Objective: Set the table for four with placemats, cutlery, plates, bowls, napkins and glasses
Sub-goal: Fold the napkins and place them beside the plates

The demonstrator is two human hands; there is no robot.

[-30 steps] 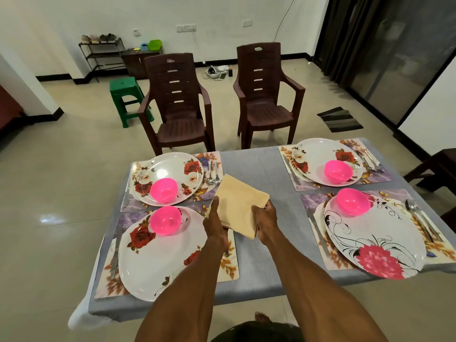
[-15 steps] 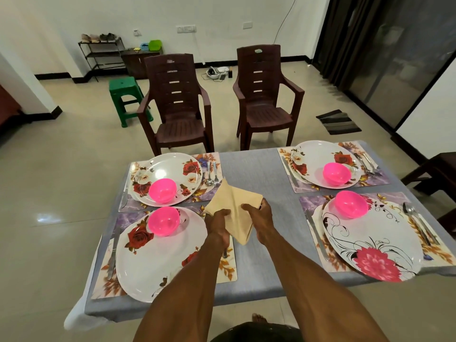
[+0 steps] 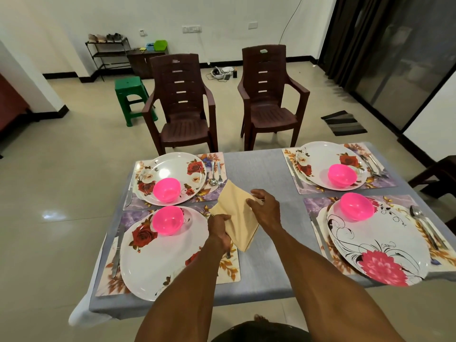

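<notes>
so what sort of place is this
Most likely a home dining area: a grey-clothed table set with floral plates, two brown plastic armchairs, and a metal shoe rack by the wall.

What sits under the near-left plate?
The near-left plate lies on a floral placemat, which rests on the grey tablecloth. A knife lies beside it. The mat's centre is covered.

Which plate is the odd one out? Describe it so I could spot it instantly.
On the grey-clothed table, go to the near right placemat. Its plate carries black swirls and one big pink flower, while the other three show red roses.
</notes>
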